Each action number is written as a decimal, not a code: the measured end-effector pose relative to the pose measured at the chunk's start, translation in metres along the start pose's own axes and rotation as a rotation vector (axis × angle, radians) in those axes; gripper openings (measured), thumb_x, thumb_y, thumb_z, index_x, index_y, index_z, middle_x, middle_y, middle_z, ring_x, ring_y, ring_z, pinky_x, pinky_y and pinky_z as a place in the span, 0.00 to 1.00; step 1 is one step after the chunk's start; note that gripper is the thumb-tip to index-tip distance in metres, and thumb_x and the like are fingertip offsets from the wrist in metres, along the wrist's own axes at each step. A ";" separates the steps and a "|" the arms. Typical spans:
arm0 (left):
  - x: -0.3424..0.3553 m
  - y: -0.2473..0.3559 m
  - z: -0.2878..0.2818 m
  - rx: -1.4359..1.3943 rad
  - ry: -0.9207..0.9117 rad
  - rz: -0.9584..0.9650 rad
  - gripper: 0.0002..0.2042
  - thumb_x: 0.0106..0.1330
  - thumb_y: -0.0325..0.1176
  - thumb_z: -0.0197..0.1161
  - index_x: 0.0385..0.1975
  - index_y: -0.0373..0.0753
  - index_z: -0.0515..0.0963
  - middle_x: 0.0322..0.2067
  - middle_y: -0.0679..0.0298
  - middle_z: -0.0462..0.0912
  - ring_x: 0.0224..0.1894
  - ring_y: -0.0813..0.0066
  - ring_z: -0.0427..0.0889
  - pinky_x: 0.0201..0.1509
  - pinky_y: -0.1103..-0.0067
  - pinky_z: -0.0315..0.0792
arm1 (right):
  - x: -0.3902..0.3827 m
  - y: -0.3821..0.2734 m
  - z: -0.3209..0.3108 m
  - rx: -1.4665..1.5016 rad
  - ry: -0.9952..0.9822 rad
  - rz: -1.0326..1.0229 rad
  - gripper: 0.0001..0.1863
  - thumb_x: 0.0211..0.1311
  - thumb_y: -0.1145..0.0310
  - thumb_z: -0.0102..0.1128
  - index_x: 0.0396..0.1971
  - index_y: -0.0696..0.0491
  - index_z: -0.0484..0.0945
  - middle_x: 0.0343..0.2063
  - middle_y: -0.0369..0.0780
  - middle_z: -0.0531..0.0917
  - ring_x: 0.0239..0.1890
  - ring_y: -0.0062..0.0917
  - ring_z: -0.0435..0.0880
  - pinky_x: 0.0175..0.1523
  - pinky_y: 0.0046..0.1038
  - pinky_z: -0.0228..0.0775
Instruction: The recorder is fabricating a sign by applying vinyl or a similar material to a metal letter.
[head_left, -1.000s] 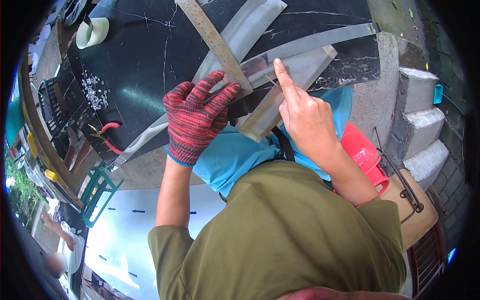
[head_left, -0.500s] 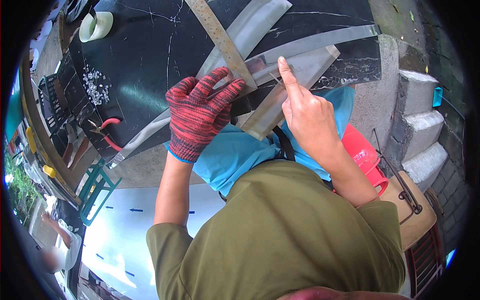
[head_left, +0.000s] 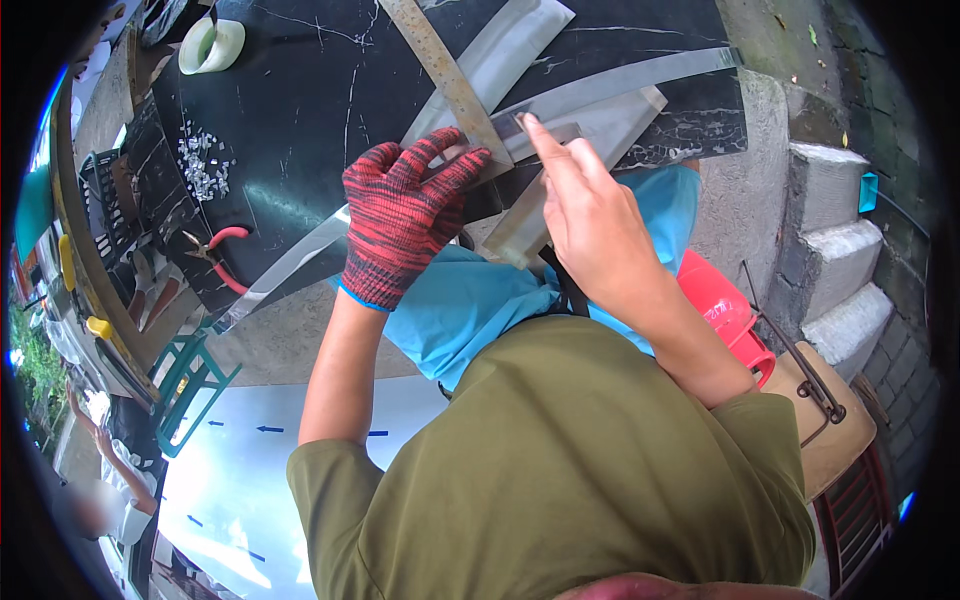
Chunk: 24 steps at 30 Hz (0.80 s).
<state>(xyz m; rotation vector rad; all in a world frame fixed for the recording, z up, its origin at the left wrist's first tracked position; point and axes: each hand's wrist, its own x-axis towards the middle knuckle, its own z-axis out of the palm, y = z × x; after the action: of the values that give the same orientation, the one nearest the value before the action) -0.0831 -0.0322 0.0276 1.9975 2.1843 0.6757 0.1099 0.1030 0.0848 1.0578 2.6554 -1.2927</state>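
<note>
My left hand point(head_left: 400, 225), in a red knit glove, lies with spread fingers on a long metal ruler point(head_left: 440, 60) that runs diagonally across a black marble slab point(head_left: 300, 100). My bare right hand point(head_left: 590, 220) is just right of it, index finger stretched out with its tip on a small grey metal piece beside the ruler's edge. I cannot see whether the curled fingers hold a tool. Several grey metal strips point(head_left: 620, 85) cross under the ruler, and one strip point(head_left: 520, 225) passes beneath my right hand.
Red-handled pliers point(head_left: 225, 255), a pile of small white bits point(head_left: 205, 165) and a roll of tape point(head_left: 212, 45) lie on the slab's left side. A red plastic stool point(head_left: 725, 310), a wooden seat point(head_left: 830, 420) and concrete steps point(head_left: 840, 250) are on the right. Another person point(head_left: 100, 500) stands at lower left.
My right index fingertip has slid a little left, closer to the ruler. The gloved left hand stays pressed on the ruler.
</note>
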 end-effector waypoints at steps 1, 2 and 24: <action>0.000 0.000 -0.001 -0.018 -0.009 -0.011 0.30 0.44 0.33 0.73 0.54 0.60 0.85 0.55 0.69 0.85 0.43 0.64 0.86 0.51 0.63 0.77 | 0.003 -0.004 0.001 -0.009 -0.012 -0.007 0.33 0.69 0.79 0.57 0.74 0.54 0.65 0.45 0.51 0.82 0.38 0.50 0.84 0.43 0.45 0.77; 0.000 0.000 -0.001 -0.018 -0.001 -0.012 0.30 0.44 0.33 0.73 0.54 0.60 0.85 0.55 0.69 0.85 0.43 0.64 0.86 0.51 0.63 0.77 | 0.006 -0.007 0.003 -0.020 -0.024 -0.015 0.30 0.69 0.79 0.56 0.72 0.55 0.69 0.43 0.51 0.82 0.38 0.50 0.84 0.44 0.45 0.76; -0.005 -0.002 0.001 -0.046 -0.018 -0.011 0.25 0.53 0.42 0.76 0.55 0.59 0.85 0.56 0.65 0.85 0.54 0.61 0.85 0.61 0.59 0.73 | 0.011 -0.020 0.022 -0.335 0.006 -0.057 0.26 0.67 0.81 0.53 0.66 0.65 0.72 0.41 0.57 0.83 0.41 0.53 0.88 0.49 0.47 0.82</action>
<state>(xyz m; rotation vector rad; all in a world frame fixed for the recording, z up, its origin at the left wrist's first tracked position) -0.0837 -0.0369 0.0249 1.9607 2.1484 0.6971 0.0843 0.0855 0.0813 0.9448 2.7894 -0.8078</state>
